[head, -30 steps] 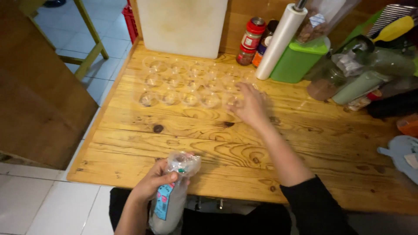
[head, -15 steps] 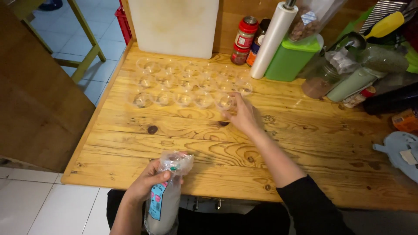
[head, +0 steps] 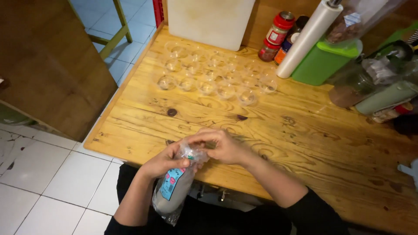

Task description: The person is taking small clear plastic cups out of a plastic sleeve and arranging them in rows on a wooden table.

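My left hand (head: 163,162) grips a clear plastic bag (head: 174,185) with a blue label, holding it upright at the near edge of the wooden table (head: 305,143). My right hand (head: 222,146) pinches the crumpled top of the same bag. Several small clear plastic cups (head: 209,72) stand in rows on the far part of the table, well beyond both hands.
A white board (head: 209,19) leans at the back. Beside it stand a red-lidded jar (head: 274,37), a white roll (head: 307,39), a green container (head: 324,61) and glass jars (head: 352,82). A brown wooden panel (head: 48,65) and white floor tiles lie at left.
My right hand has drawn back from the cups to the top of the bag. The left hand has stayed on the bag at the table's edge.
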